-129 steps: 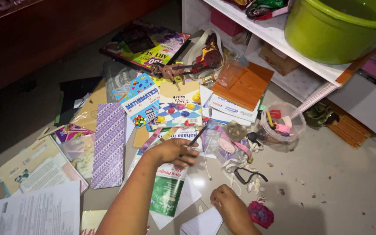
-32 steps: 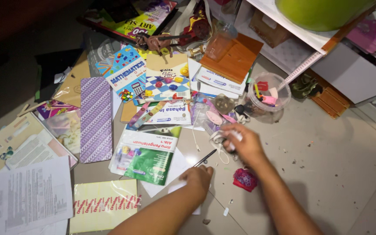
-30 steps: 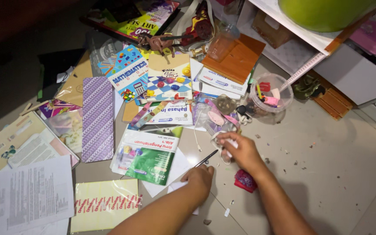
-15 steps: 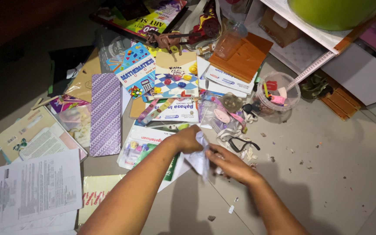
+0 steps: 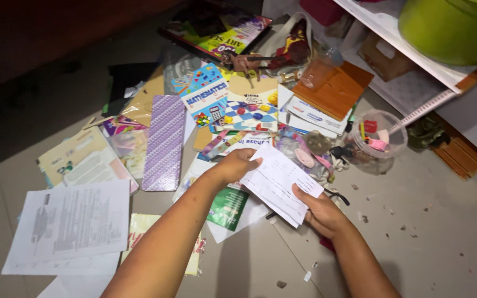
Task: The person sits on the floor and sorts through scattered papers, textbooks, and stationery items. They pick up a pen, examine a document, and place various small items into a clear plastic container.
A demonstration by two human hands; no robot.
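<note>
Two hands hold one white slip (image 5: 280, 182) above the floor (image 5: 443, 221): the left hand (image 5: 237, 165) is closed on its upper corner, fingers (image 5: 249, 157) curled over the edge, and the right hand (image 5: 324, 212) is pinched on its lower right side, thumb on top. The slip is held flat, tilted, over a green book (image 5: 227, 207) and loose white sheets. A printed page (image 5: 73, 221) lies to the left, apart from the arms. Beyond the slip, a purple patterned folder (image 5: 164, 140), stacked workbooks and a tangle of cords (image 5: 316, 157) are spread close together. Farther off, a clear tub (image 5: 379, 140) of small items stands by a white shelf (image 5: 393, 30) carrying a green basin (image 5: 454, 27). The slip is thin and looks creased; it could tear if the hands were pulled apart, or slip into the clutter beneath if either pinch were loosened.
</note>
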